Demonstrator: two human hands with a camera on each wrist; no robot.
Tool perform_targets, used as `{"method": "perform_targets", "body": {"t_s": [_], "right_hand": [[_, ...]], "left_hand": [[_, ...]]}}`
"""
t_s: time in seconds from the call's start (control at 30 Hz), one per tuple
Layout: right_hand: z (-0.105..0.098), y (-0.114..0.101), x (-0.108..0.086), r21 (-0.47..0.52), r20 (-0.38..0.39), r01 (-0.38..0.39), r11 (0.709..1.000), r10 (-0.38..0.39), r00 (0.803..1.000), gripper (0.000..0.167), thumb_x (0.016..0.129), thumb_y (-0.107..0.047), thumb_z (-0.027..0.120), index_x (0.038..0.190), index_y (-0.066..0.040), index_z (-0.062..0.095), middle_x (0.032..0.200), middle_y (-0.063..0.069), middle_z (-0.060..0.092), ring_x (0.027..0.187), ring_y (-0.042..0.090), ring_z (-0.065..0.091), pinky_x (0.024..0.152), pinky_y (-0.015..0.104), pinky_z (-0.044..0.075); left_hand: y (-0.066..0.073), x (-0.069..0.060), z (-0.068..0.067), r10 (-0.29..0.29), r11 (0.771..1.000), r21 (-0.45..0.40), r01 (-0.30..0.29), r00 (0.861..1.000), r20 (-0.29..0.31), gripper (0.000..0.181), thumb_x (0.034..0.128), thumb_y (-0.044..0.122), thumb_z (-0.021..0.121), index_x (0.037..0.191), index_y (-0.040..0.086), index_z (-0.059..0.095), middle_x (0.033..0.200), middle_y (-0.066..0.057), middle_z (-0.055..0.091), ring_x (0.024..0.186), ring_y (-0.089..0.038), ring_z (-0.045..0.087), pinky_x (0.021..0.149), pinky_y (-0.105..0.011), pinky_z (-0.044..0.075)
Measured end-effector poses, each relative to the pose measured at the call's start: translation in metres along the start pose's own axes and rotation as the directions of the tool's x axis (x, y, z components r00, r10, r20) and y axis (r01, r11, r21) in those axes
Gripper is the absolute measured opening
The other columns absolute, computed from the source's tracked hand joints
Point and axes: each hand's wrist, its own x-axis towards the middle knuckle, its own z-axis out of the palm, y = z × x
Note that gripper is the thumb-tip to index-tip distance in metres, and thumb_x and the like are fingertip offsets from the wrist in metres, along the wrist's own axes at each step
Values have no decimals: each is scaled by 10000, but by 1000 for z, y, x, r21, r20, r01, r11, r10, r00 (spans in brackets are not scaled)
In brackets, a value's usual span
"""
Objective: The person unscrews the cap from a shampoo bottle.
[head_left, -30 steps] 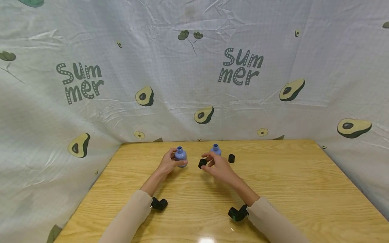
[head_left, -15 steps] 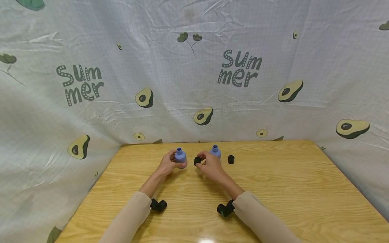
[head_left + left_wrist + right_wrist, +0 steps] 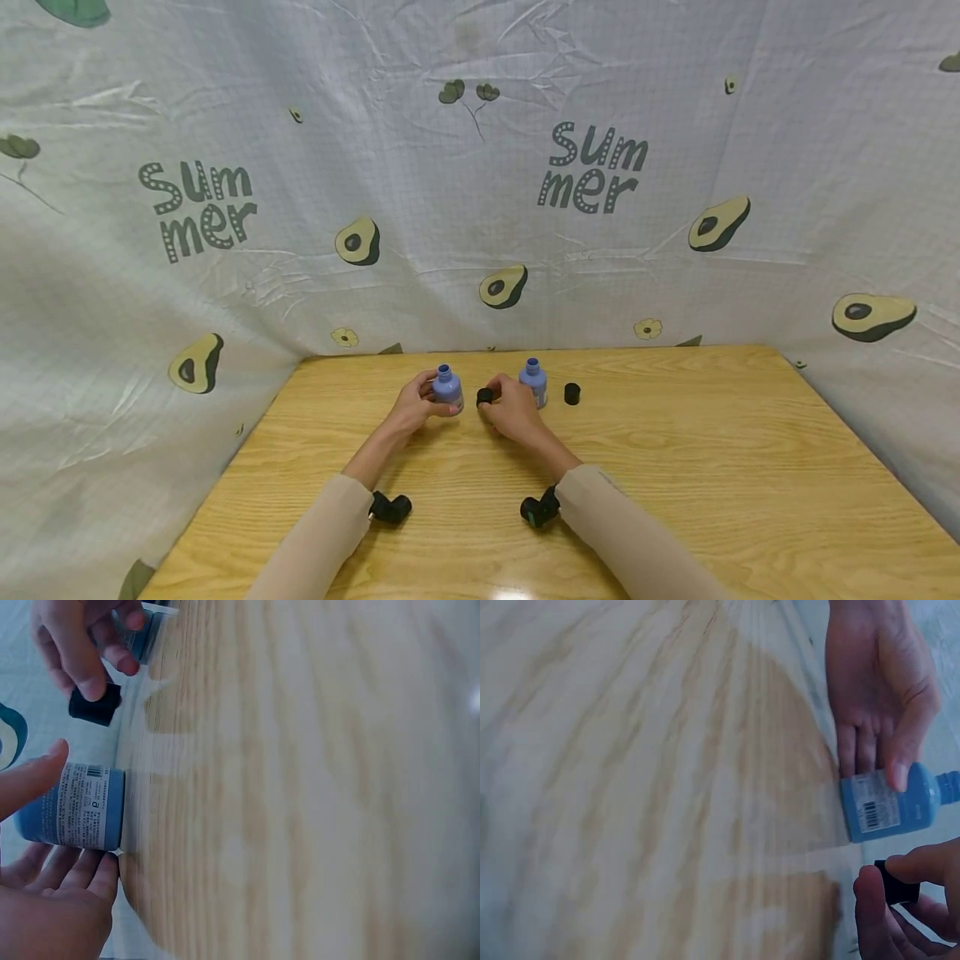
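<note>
My left hand (image 3: 412,406) grips a blue-purple bottle (image 3: 447,390) between thumb and fingers. The bottle is upright with its threaded neck bare, and a white printed label (image 3: 82,806) shows in the left wrist view. Just right of it, my right hand (image 3: 517,409) pinches a small black cap (image 3: 484,397) with thumb and fingertips. In the right wrist view this cap (image 3: 897,888) is apart from the held bottle (image 3: 892,802). Behind my right hand stands a second uncapped bottle (image 3: 534,382), partly covered by the hand.
Another black cap (image 3: 572,393) rests on the wooden table (image 3: 712,467), right of the second bottle. A pale cloth (image 3: 420,167) printed with avocados and lettering hangs behind the table's back edge. Black wrist devices (image 3: 392,508) sit under the sleeves.
My right hand has moved left with the pinched cap, closer to the bottle in my left hand. More of the second bottle shows now. My left hand has stayed in place.
</note>
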Motion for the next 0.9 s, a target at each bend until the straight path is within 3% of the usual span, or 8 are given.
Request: {"method": "perform_targets", "body": {"t_s": [0.2, 0.43, 0.7, 0.9], "right_hand": [[4, 8, 2, -57, -25, 8, 998, -9, 1000, 313, 907, -135, 781, 1167, -18, 652, 1021, 155, 736, 578, 121, 631, 683, 314, 567], [7, 5, 4, -74, -11, -18, 997, 18, 1000, 310, 915, -120, 778, 1178, -18, 652, 982, 138, 721, 569, 143, 618, 635, 294, 538], [8, 4, 7, -143, -35, -7, 990, 2, 999, 296, 899, -130, 798, 1150, -19, 687, 1016, 132, 728, 871, 231, 678, 858, 419, 575], [9, 2, 6, -181, -32, -3, 983, -3, 999, 345, 896, -140, 805, 1190, 2, 693, 1082, 158, 726, 1018, 299, 692, 914, 456, 570]], "left_hand": [[0, 0, 0, 15, 1000, 0, -15, 1000, 14, 872, 808, -51, 770, 1569, -27, 345, 1540, -312, 466, 1448, -478, 440, 1205, -579, 337], [-1, 1, -1, 1, 1000, -30, -1, 1000, 16, 881, 811, -53, 765, 1578, -18, 333, 1543, -307, 463, 1455, -469, 434, 1213, -573, 329], [0, 0, -2, 3, 1000, -23, -3, 1000, 18, 882, 816, -44, 764, 1582, -13, 328, 1543, -307, 463, 1454, -471, 434, 1212, -576, 327], [-1, 0, -1, 7, 1000, -17, -6, 1000, 21, 880, 818, -47, 763, 1581, -14, 326, 1544, -311, 457, 1454, -476, 430, 1214, -578, 322]]}}
